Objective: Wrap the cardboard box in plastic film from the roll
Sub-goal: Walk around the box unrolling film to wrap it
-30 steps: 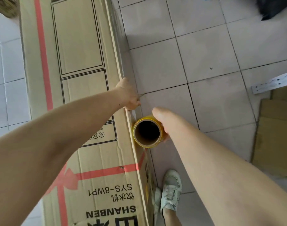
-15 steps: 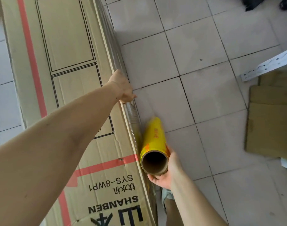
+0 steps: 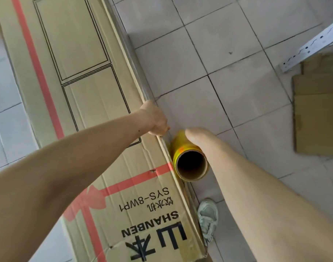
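The roll [image 3: 188,157], half a second ago low at 6 o'clock, has risen beside the box [image 3: 97,129] edge; right grip [image 3: 195,136] clasps it, left grip [image 3: 158,120] pins film there. Another pass seems underway.

There is one large cardboard box [image 3: 97,129], printed with red bands and black letters. One yellow roll [image 3: 188,159] of film is beside it. Two hands are seen: one left hand [image 3: 156,120] and one right hand [image 3: 197,137]. One shoe [image 3: 207,218] stands on the floor. Flat cardboard pieces [image 3: 317,110] lie at the right; I count two. One white perforated bar [image 3: 311,44] is there.
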Action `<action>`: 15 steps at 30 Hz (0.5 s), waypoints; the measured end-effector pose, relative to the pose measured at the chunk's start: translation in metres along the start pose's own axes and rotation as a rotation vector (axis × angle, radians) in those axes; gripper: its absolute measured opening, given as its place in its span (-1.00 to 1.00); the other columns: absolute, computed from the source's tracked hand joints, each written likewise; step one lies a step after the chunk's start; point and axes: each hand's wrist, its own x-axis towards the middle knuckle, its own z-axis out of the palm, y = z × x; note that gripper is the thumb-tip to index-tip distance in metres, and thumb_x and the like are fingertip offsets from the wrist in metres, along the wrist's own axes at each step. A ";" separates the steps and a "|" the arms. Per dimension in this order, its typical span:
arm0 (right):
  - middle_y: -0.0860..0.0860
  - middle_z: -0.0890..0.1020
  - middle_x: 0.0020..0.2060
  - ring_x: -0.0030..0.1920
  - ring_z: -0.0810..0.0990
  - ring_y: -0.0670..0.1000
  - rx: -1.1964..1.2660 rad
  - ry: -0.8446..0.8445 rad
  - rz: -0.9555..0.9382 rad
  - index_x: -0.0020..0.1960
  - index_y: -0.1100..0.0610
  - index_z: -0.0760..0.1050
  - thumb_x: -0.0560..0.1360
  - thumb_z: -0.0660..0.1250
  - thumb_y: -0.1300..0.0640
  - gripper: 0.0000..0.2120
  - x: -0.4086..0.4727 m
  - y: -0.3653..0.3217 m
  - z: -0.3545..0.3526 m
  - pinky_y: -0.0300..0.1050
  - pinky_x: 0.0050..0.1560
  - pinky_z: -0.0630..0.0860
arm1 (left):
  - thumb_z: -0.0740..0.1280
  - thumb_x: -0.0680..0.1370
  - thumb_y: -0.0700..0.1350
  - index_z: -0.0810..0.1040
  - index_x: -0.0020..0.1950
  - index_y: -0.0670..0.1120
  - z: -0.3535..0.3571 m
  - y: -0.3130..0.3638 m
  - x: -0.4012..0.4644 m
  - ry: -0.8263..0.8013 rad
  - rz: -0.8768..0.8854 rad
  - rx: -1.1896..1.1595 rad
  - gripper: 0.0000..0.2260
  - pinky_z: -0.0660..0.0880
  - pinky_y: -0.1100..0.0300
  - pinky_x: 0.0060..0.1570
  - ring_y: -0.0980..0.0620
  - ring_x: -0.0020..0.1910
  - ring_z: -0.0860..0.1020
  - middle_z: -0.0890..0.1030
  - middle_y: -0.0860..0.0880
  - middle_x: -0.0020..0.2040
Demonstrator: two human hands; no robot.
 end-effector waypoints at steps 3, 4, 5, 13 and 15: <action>0.21 0.41 0.41 0.34 0.43 0.17 -0.098 -0.136 -0.011 0.41 0.20 0.38 0.63 0.11 -0.08 -0.52 -0.007 -0.003 0.010 -0.08 0.23 0.34 | -0.12 0.67 0.11 0.55 0.24 0.01 0.000 0.000 -0.001 -0.007 -0.023 0.013 -0.52 0.33 -0.06 0.25 -0.08 0.23 0.51 0.57 -0.02 0.26; 0.20 0.45 0.36 0.30 0.47 0.19 -0.095 -0.148 0.027 0.38 0.21 0.40 0.61 0.16 -0.12 -0.50 -0.011 0.005 0.011 -0.07 0.23 0.37 | -0.11 0.66 0.09 0.55 0.23 0.01 0.001 0.000 -0.001 -0.003 -0.032 0.026 -0.54 0.34 -0.07 0.24 -0.07 0.21 0.51 0.57 -0.02 0.25; 0.20 0.49 0.31 0.26 0.50 0.22 0.000 -0.150 0.084 0.36 0.23 0.40 0.58 0.21 -0.17 -0.45 -0.018 0.015 0.009 -0.04 0.26 0.41 | -0.10 0.66 0.09 0.55 0.22 0.02 0.002 0.000 0.000 -0.003 -0.039 0.027 -0.55 0.35 -0.07 0.23 -0.07 0.20 0.52 0.58 -0.01 0.24; 0.28 0.62 -0.01 0.00 0.61 0.32 1.038 -0.247 0.625 0.15 0.24 0.41 0.47 0.27 -0.27 -0.42 -0.050 0.134 0.053 0.27 0.12 0.55 | -0.05 0.61 0.13 0.56 0.27 0.03 0.007 -0.001 0.007 -0.035 -0.053 0.032 -0.53 0.30 -0.06 0.27 -0.04 0.25 0.50 0.58 0.00 0.26; 0.29 0.64 -0.01 -0.01 0.62 0.34 1.164 -0.269 0.689 0.13 0.25 0.46 0.49 0.27 -0.19 -0.50 -0.059 0.158 0.065 0.26 0.03 0.59 | -0.04 0.61 0.13 0.57 0.25 0.03 0.006 0.001 0.005 -0.052 -0.066 0.016 -0.54 0.30 -0.04 0.27 -0.04 0.24 0.51 0.58 0.00 0.24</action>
